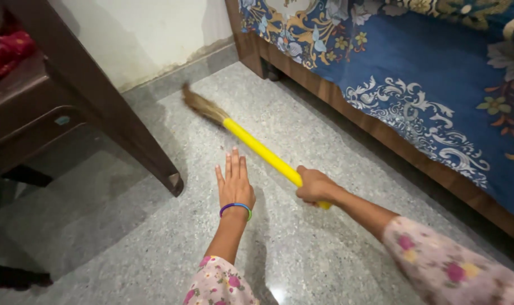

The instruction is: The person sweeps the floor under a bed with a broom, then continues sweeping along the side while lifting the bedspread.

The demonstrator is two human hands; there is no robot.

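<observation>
Where the speckled grey stone floor meets the wall, one broom lies at a slant across the view: smooth, glossy yellow cylindrical handle, tuft of dry tan grass bristles at the far end, slightly blurred, near the grey skirting and pale plaster wall.

Right hand: clenched around the near end of the yellow handle, knuckles up; forearm in a sleeve of soft pink floral cloth.

Left hand: released, palm down, fingers straight and together, holding nothing, just beside the handle but apart from it. Whether it touches the floor cannot be told. Thin bangles, purple, blue and green, ring the wrist; matching floral cuff below.

Left of the hands: dark brown furniture with a tapered, angled square leg; red cloth on its upper surface.

Right side: bed with polished wooden side rail, covered by a blue sheet printed with white scrollwork and coloured flowers.
</observation>
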